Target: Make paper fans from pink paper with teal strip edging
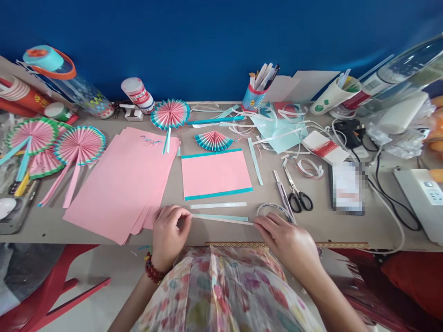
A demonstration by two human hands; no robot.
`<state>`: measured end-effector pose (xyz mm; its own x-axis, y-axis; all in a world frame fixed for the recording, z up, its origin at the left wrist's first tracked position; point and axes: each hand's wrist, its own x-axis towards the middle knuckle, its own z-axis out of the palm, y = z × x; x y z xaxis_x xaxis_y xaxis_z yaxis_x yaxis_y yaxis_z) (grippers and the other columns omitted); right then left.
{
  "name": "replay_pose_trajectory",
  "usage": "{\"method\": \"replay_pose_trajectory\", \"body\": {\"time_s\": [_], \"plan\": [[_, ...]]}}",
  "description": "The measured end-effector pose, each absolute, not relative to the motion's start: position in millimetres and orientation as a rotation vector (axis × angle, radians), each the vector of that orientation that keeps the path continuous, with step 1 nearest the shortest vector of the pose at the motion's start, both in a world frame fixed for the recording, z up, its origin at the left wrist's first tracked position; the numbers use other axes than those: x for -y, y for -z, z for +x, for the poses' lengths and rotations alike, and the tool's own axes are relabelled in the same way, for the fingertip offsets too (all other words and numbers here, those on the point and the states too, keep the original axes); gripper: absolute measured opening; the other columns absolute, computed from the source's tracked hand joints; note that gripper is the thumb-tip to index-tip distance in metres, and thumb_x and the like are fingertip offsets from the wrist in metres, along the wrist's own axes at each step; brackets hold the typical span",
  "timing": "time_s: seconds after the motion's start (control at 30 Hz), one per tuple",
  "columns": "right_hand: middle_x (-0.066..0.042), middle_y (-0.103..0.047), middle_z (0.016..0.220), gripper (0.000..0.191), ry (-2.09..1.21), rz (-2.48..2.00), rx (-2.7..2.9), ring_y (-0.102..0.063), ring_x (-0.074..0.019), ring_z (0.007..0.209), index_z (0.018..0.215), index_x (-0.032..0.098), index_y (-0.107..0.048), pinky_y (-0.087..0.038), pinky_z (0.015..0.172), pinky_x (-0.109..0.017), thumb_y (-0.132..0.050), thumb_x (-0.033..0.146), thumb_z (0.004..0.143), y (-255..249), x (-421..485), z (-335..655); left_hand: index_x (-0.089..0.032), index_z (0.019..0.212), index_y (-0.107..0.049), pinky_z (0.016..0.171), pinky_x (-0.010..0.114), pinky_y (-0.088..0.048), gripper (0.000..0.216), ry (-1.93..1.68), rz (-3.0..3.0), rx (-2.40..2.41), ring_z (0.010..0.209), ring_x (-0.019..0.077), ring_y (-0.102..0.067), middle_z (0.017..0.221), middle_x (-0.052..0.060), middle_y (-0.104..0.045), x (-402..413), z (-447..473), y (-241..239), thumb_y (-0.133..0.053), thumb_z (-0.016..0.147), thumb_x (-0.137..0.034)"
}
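Observation:
My left hand [170,233] pinches one end of a narrow white tape [218,220] between thumb and fingertips. The tape is stretched low over the table to my right hand [289,237], whose fingers are closed on its other end. A coiled roll of tape [274,205] lies right behind my right fingers. Just behind the stretched tape is a light blue paper strip [237,218], partly covered by it. Farther back lie a whitish strip [218,205] and a pink sheet [216,174] with teal bands along its long edges.
Pink paper sheets [117,184] are stacked at left, beside finished paper fans [80,145]. A folded fan [213,140] lies behind the banded sheet. To the right are a cutter [282,189], scissors [297,193], a glue gun [349,131], cords and a power strip [420,198].

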<state>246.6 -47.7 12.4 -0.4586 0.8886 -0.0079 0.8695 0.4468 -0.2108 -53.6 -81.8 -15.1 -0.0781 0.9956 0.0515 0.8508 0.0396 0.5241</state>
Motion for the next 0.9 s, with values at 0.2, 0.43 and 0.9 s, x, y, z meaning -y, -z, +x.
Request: {"method": "replay_pose_trajectory", "body": {"time_s": [0.2,0.43,0.9], "plan": [[0.001,-0.067,0.078,0.041,-0.296,-1.579,2.592,-0.052,-0.0098,0.051,0.09,0.025,-0.068,-0.024,0.049,-0.026,-0.032,0.04,0.105,-12.8,46.6,245.5,-0.023,0.079,-0.06,0.084,0.037,-0.037,0.011,-0.603,1.901,-2.02,0.084,0.0212,-0.06,0.084,0.0,-0.068,82.0,-52.6,15.7,-0.058,0.087,-0.016],[0.002,-0.066,0.078,0.039,-0.294,-1.605,2.586,-0.052,-0.0092,0.05,0.091,0.025,-0.068,-0.025,0.048,-0.026,-0.034,0.039,0.104,-12.5,45.9,243.6,-0.022,0.079,-0.058,0.083,0.037,-0.036,0.01,-0.571,1.934,-2.037,0.085,0.0223,-0.06,0.083,0.001,-0.068,82.0,-51.0,18.5,-0.059,0.085,-0.015],[0.001,-0.066,0.078,0.036,-0.239,-1.708,2.663,-0.046,-0.0096,0.047,0.091,0.024,-0.066,-0.017,0.047,-0.027,-0.035,0.038,0.103,-9.9,43.0,239.4,-0.023,0.079,-0.057,0.082,0.038,-0.037,0.009,-0.552,2.001,-2.07,0.084,0.0234,-0.059,0.082,0.002,-0.067,83.2,-49.8,22.7,-0.06,0.085,-0.016]]}}
